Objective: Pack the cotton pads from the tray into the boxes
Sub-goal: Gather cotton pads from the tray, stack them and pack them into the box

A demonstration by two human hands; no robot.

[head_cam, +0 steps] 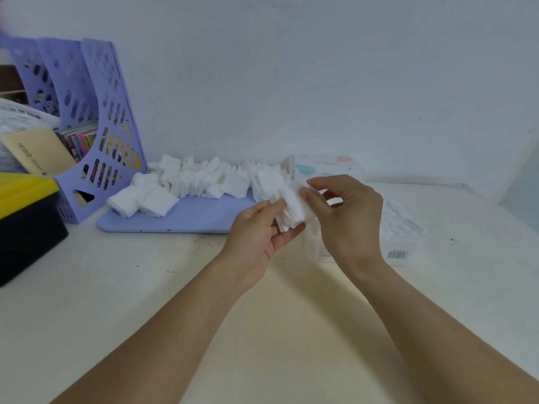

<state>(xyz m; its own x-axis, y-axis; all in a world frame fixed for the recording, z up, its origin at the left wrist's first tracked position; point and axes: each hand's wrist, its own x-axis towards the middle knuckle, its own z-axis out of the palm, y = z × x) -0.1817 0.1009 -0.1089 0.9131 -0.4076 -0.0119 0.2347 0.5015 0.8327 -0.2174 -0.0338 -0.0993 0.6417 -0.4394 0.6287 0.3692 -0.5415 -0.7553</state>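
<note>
Both hands, left [256, 228] and right [347, 211], pinch a cotton-pad stack [291, 208] between them.

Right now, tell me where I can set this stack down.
Bare tabletop lies in front of the tray, right of the black bin. The tray's front strip is free too. Crowded: pads along its back, boxes behind the hands.
</note>
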